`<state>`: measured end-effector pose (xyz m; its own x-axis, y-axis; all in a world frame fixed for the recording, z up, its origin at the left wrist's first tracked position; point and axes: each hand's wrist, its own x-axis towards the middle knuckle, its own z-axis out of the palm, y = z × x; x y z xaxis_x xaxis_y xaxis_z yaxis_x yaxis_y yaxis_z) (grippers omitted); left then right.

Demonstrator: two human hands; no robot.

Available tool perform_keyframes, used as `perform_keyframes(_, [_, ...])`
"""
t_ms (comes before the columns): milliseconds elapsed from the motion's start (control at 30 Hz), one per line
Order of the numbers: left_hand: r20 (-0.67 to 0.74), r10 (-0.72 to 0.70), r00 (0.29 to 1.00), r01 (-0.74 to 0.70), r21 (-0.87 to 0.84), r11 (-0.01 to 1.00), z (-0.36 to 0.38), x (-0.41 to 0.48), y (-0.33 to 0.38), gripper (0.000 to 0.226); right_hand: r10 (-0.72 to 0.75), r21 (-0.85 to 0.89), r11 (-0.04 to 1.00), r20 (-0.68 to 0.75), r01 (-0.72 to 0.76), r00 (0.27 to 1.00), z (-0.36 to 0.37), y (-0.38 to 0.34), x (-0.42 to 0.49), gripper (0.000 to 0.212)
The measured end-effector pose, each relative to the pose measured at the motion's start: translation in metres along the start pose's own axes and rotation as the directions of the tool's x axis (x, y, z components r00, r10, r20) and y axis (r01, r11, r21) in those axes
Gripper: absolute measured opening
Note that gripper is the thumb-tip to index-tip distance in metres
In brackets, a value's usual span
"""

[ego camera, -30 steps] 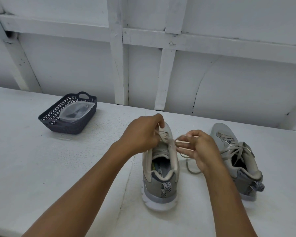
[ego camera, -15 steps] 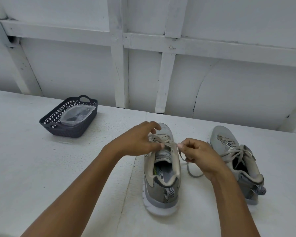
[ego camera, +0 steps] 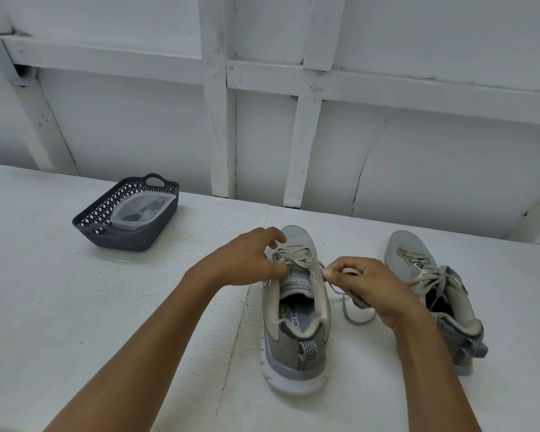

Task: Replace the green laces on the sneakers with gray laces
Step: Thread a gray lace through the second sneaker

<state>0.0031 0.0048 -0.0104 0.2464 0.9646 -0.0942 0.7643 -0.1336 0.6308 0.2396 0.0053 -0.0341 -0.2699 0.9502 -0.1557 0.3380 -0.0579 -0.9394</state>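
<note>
Green lace (ego camera: 296,260), head view: threaded across the upper eyelets of the near sneaker (ego camera: 293,341), which stands mid-table with its toe to the wall. The colour reads pale and washed-out in this light. One end runs out to the right and lies in a slack loop on the table (ego camera: 75,307), between the two shoes.

Right hand (ego camera: 368,288) pinches that free run between thumb and forefinger, just beside the shoe's collar. Left hand (ego camera: 247,260) hangs over the eyelet row with fingers relaxed and spread, thumb tip at the shoe's left edge. No strand is plainly held.

Handling, as judged: a flat woven cord, light and limp, likely stiff only at the tip. It should drag in the eyelets, so it is best taken close to an eyelet and drawn out one crossing at a time. The shoe looks light and may slide or tip, so a steadying hand on the upper would help.

Around: far sneaker (ego camera: 434,294) sits to the right, leaning outward, its own lace still in. The right forearm crosses in front of its heel. A dark basket (ego camera: 122,241) sits well apart at left rear and holds a clear bag (ego camera: 141,207). The bag's dark contents are too unclear to name. Nothing stands between the hands and the lace.
</note>
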Motion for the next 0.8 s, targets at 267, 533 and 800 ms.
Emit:
perform_keyframes(267, [-0.004, -0.004, 1.000, 0.004, -0.006, 1.000, 0.002, 0.001, -0.002, 0.051, -0.043, 0.585, 0.807, -0.078, 0.081, 0.996, 0.005, -0.007, 0.006, 0.014])
perform_keyframes(533, [-0.077, 0.179, 0.981, -0.170, 0.111, 0.979, 0.003, 0.001, 0.011, 0.019, -0.046, 0.205, 0.976, -0.148, 0.076, 0.988, 0.005, -0.006, 0.006, 0.010])
perform_keyframes(800, [0.024, 0.234, 0.972, -0.233, 0.225, 0.946, 0.000, 0.013, 0.021, 0.022, -0.223, -0.012, 0.975, -0.020, 0.223, 0.975, 0.006, -0.006, 0.007, 0.011])
